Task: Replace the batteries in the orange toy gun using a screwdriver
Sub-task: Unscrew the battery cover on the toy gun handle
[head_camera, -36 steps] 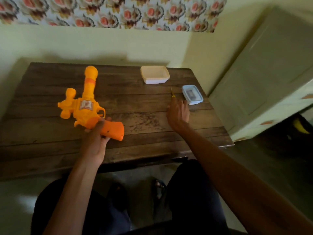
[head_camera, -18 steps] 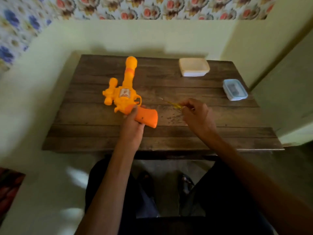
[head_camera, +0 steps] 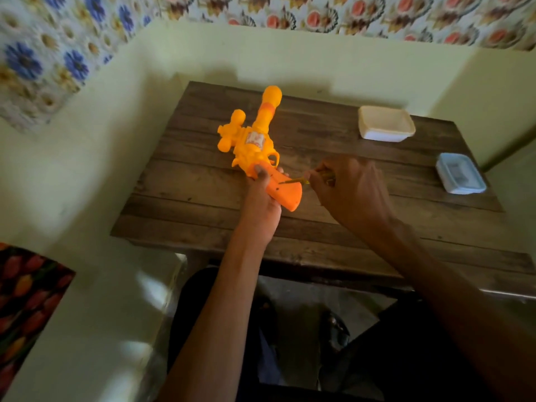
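Observation:
The orange toy gun [head_camera: 255,140] lies on the wooden table [head_camera: 304,227], barrel pointing away from me. My left hand [head_camera: 261,204] grips its darker orange handle from below, thumb pressed on the top of the handle. My right hand [head_camera: 348,192] holds a small yellow screwdriver [head_camera: 298,180]; its thin shaft points left and its tip touches the side of the handle. Most of the screwdriver's handle is hidden inside my fingers.
A cream lidded plastic box [head_camera: 385,123] sits at the table's far edge. A smaller clear box with a bluish lid [head_camera: 459,173] is near the right edge. Walls close in behind and to the left. My knees are under the table's front edge.
My right hand picked up the screwdriver near the bluish box and carried it left to the gun's handle. My left hand stayed on the gun. The camera turned left.

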